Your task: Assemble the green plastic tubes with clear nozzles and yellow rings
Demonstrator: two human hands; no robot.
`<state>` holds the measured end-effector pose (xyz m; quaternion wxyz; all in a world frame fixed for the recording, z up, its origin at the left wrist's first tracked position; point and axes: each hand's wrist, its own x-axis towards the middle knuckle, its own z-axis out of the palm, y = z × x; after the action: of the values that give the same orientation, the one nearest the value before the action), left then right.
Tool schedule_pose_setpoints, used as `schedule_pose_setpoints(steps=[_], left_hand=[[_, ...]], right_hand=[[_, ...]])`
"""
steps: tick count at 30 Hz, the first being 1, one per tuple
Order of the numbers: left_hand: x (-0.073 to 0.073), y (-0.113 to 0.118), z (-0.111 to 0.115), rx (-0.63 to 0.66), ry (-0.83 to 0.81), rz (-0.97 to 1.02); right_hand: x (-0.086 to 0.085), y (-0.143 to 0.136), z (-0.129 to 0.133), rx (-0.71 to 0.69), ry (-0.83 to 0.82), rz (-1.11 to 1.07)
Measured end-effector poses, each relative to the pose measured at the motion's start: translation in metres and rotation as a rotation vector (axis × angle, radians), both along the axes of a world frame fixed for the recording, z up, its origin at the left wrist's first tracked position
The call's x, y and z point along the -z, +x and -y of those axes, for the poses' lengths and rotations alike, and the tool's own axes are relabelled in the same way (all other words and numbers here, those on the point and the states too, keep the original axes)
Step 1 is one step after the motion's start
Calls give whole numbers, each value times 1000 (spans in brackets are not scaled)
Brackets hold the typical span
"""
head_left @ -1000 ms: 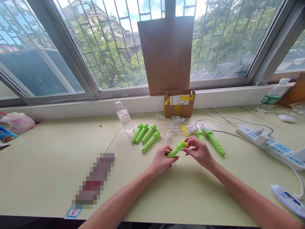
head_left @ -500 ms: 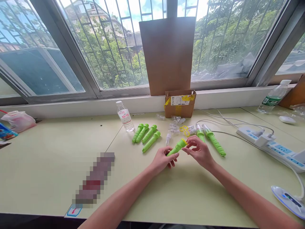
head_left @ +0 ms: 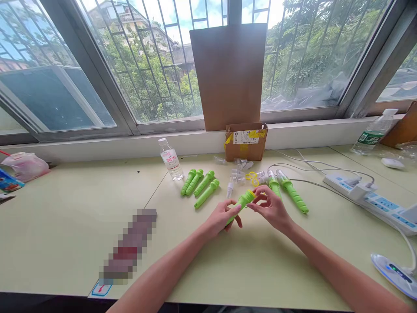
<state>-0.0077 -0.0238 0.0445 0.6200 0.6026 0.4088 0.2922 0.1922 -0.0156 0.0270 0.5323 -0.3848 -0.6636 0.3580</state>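
My left hand (head_left: 222, 217) is wrapped round a ribbed green plastic tube (head_left: 241, 203), tilted up to the right. At its upper end is a yellow ring (head_left: 251, 194), which the fingertips of my right hand (head_left: 272, 209) pinch against the tube's mouth. Part of the ring is hidden by those fingers. Several more green tubes (head_left: 207, 194) lie to the left, beyond my left hand. Past my right hand lie two green tubes with clear tops (head_left: 296, 196). Clear plastic pieces (head_left: 237, 177) and loose yellow rings (head_left: 253, 178) are scattered behind the hands.
A small cardboard box (head_left: 245, 150) stands at the back by the sill, near a water bottle (head_left: 171, 161). On the right are a power strip (head_left: 387, 208) with cables, a white device (head_left: 395, 274) and another bottle (head_left: 373, 132). A blurred dark object (head_left: 130, 243) lies at left.
The tube's upper end has shifted slightly left, and my left fingers have moved a little along it. My right fingers have closed in further round the yellow ring. The other things stay put.
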Motion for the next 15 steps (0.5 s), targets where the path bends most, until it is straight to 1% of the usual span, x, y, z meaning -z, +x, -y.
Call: schedule_pose_setpoints(steps=[7, 10, 15], left_hand=[[2, -1, 0, -62, -49, -9], [4, 1, 0, -106, 0, 7], [5, 3, -3, -115, 95, -15]], right_hand=[[1, 0, 0, 60, 27, 47], [1, 1, 0, 76, 27, 51], [-1, 2, -1, 86, 22, 21]])
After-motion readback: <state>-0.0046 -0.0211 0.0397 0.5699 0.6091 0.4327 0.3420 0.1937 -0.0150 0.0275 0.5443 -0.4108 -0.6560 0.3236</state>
